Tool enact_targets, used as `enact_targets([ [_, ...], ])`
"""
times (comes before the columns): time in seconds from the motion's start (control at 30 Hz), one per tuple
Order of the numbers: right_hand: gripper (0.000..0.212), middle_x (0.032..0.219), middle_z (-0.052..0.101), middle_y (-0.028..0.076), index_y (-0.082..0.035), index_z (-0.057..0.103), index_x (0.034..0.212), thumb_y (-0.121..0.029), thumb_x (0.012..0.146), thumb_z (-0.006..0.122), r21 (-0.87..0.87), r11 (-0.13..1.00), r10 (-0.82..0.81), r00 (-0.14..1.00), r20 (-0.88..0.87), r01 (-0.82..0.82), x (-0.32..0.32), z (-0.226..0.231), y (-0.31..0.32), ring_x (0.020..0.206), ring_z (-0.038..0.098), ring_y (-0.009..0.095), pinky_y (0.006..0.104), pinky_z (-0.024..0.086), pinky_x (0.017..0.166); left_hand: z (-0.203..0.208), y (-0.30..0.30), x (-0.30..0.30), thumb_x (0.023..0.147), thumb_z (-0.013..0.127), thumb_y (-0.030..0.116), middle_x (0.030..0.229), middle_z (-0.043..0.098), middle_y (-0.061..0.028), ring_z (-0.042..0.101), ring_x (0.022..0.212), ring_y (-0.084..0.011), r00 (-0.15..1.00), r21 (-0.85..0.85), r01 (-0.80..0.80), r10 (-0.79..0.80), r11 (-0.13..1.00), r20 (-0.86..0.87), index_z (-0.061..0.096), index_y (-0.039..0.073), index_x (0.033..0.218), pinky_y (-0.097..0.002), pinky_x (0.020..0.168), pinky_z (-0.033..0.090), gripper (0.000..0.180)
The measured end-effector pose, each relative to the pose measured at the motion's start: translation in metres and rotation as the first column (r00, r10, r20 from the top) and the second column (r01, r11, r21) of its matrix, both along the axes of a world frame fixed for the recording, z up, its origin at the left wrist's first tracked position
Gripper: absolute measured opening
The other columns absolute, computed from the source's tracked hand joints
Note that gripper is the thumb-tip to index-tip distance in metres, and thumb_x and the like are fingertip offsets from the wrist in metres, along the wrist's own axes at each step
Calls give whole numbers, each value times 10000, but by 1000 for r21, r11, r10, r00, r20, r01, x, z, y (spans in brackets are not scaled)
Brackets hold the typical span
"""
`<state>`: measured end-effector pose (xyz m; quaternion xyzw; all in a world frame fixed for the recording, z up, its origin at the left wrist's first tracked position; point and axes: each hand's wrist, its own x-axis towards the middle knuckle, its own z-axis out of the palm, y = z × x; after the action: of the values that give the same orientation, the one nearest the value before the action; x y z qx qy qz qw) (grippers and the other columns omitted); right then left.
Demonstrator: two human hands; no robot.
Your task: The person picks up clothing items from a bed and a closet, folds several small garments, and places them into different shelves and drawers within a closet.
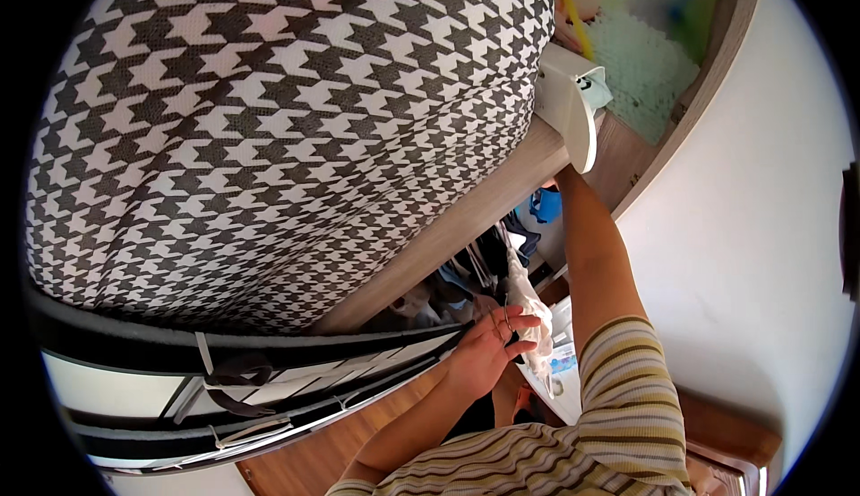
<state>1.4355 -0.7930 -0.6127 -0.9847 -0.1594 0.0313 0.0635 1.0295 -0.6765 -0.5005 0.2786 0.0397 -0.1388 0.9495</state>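
Fingers [520,348] of left hand [479,359] were spread against white cloth [523,288], four-ish o'clock, right hand [553,184] mostly hidden, two-ish, its grip couldn't be told.

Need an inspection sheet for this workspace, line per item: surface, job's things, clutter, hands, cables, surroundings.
Surface: houndstooth cloth fills the upper left; a wooden board runs along its edge.
Job's things: crumpled white cloth at the left hand, hanging below the board.
Clutter: dark fabric items and a blue item beyond the board.
Hands: left hand has its fingers at the white cloth, firmness of grip unclear; right hand is mostly hidden, hold cannot be told.
Cables: nothing seen.
Surroundings: white wall right, wooden floor below, dark strap loop lower left.
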Motion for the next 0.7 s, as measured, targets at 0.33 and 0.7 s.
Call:
enact_targets([
  [0.33,167,763,672,118,27,675,852,24,753,541,944,311,427,871,-244,112,-218,91,-66,702,629,182,296,517,679,12,-5,5,880,481,552,1312,457,-169,344,1323,-277,997,-74,36,-30,997,78,417,-14,1284,-463,986,380,698],
  [0.7,141,833,673,140,-4,683,893,-44,761,655,871,470,-98,989,-109,142,-453,94,-171,766,649,267,319,500,684,49,-60,-28,980,418,315,644,560,-70,580,780,-234,992,292,93,-112,952,50,569,39,880,-327,671,447,330],
])
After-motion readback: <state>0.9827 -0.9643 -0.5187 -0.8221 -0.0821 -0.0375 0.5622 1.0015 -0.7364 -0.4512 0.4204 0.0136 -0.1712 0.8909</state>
